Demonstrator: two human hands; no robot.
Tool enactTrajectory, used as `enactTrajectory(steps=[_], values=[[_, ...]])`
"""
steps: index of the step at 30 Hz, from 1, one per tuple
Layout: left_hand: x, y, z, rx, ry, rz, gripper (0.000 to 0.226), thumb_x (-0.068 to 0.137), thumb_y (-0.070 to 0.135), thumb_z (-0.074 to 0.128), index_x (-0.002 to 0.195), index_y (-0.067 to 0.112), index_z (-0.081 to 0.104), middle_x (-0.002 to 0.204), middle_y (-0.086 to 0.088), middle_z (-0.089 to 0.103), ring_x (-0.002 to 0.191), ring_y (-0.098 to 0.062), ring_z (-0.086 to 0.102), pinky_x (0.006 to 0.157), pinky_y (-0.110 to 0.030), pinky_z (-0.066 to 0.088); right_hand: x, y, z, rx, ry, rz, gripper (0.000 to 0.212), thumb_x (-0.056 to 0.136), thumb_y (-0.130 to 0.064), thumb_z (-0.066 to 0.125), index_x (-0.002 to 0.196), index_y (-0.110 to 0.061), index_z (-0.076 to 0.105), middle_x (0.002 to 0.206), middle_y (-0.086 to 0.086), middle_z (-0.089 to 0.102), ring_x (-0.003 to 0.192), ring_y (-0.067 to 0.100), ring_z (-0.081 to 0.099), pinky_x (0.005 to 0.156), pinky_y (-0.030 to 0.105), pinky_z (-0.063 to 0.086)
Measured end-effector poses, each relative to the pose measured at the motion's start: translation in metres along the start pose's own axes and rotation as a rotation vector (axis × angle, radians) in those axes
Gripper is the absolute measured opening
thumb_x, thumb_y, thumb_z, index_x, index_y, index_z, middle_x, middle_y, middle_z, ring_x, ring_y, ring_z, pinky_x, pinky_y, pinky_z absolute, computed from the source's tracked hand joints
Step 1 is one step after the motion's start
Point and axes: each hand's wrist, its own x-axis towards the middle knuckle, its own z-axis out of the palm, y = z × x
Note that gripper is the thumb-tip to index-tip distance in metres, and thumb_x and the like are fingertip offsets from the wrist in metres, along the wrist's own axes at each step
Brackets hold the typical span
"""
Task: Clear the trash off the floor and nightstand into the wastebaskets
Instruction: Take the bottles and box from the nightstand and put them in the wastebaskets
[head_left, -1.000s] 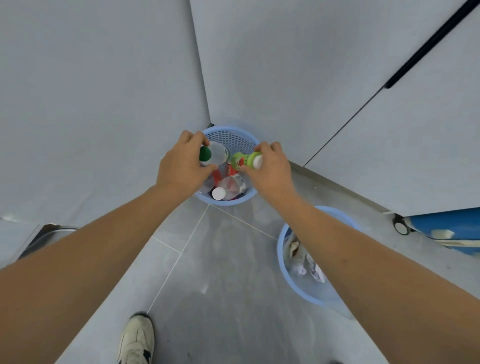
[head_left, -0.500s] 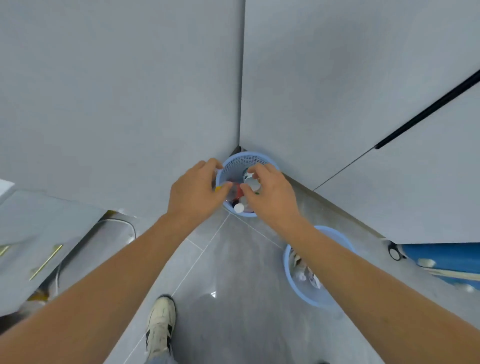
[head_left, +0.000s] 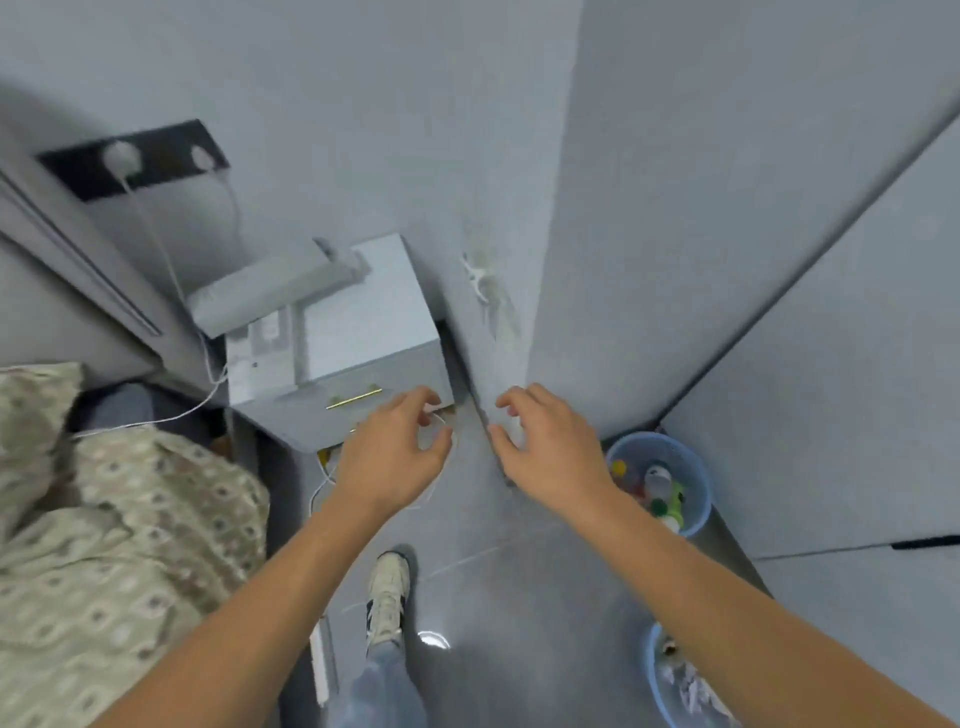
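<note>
Both my hands are empty, fingers loosely curled. My left hand (head_left: 397, 449) hovers in front of the grey nightstand (head_left: 363, 332), just below its gold drawer handle. My right hand (head_left: 545, 441) hangs beside the wall corner, to the right of the nightstand. A blue wastebasket (head_left: 696, 493) in the corner at right holds several bottles with green, yellow and white caps. A second blue wastebasket (head_left: 655, 675) at the bottom right holds crumpled paper, partly hidden by my right forearm. Small yellowish bits (head_left: 324, 457) lie on the floor under the nightstand's front edge.
A bed with patterned bedding (head_left: 104, 545) fills the left. A grey lamp (head_left: 275, 291) and a small device stand on the nightstand, with white cables running to a black wall socket strip (head_left: 135, 158). My shoe (head_left: 387, 592) stands on the grey tiled floor.
Both hands let the bottles drop into the corner wastebasket and drew back empty. The view swung left, bringing the nightstand and bed into sight; the baskets now lie at the right.
</note>
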Motion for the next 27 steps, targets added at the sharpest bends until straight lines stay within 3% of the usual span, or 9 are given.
enactTrajectory(steps=[7, 10, 13, 18, 22, 27], values=[[0.034, -0.155, -0.104, 0.022, 0.202, -0.262, 0.029, 0.093, 0.044, 0.057, 0.119, 0.033, 0.057, 0.103, 0.013, 0.065, 0.095, -0.015, 0.064, 0.077, -0.036, 0.053, 0.118, -0.142, 0.093, 0.081, -0.111, -0.123, 0.025, 0.093, -0.035, 0.062, 0.116, -0.024, 0.062, 0.112, -0.005, 0.062, 0.099, 0.021, 0.064, 0.074, 0.036, 0.051], [0.066, -0.223, -0.118, 0.001, 0.232, -0.341, 0.029, 0.092, 0.042, 0.058, 0.119, 0.031, 0.057, 0.101, 0.012, 0.064, 0.094, -0.016, 0.063, 0.074, -0.035, 0.051, 0.171, -0.176, 0.150, 0.103, -0.200, -0.103, 0.029, 0.096, -0.036, 0.059, 0.123, -0.024, 0.059, 0.118, -0.004, 0.058, 0.103, 0.019, 0.062, 0.072, 0.031, 0.043], [0.104, -0.283, -0.118, 0.002, 0.225, -0.383, 0.033, 0.092, 0.038, 0.058, 0.123, 0.029, 0.057, 0.110, 0.009, 0.063, 0.105, -0.018, 0.059, 0.073, -0.036, 0.050, 0.224, -0.192, 0.202, 0.074, -0.277, -0.097, 0.034, 0.096, -0.036, 0.059, 0.128, -0.024, 0.055, 0.124, -0.003, 0.054, 0.108, 0.023, 0.058, 0.080, 0.035, 0.049], [0.194, -0.353, -0.105, 0.042, 0.164, -0.323, 0.048, 0.093, 0.034, 0.062, 0.138, 0.024, 0.050, 0.129, 0.000, 0.051, 0.122, -0.024, 0.050, 0.085, -0.042, 0.051, 0.313, -0.194, 0.273, -0.004, -0.364, -0.038, 0.041, 0.096, -0.039, 0.061, 0.134, -0.026, 0.051, 0.129, 0.000, 0.051, 0.108, 0.025, 0.057, 0.083, 0.036, 0.051], [0.276, -0.384, -0.095, 0.058, 0.111, -0.231, 0.059, 0.094, 0.035, 0.061, 0.148, 0.023, 0.042, 0.142, -0.003, 0.044, 0.135, -0.025, 0.042, 0.098, -0.043, 0.050, 0.348, -0.197, 0.335, 0.018, -0.423, 0.020, 0.058, 0.091, -0.045, 0.067, 0.142, -0.027, 0.044, 0.139, 0.004, 0.040, 0.120, 0.031, 0.048, 0.088, 0.040, 0.051], [0.353, -0.404, -0.085, 0.092, -0.002, -0.206, 0.077, 0.088, 0.038, 0.068, 0.155, 0.027, 0.033, 0.155, -0.007, 0.035, 0.145, -0.029, 0.030, 0.110, -0.048, 0.042, 0.354, -0.206, 0.403, 0.020, -0.353, 0.043, 0.076, 0.084, -0.050, 0.074, 0.147, -0.029, 0.035, 0.148, 0.007, 0.026, 0.128, 0.035, 0.037, 0.091, 0.046, 0.053]])
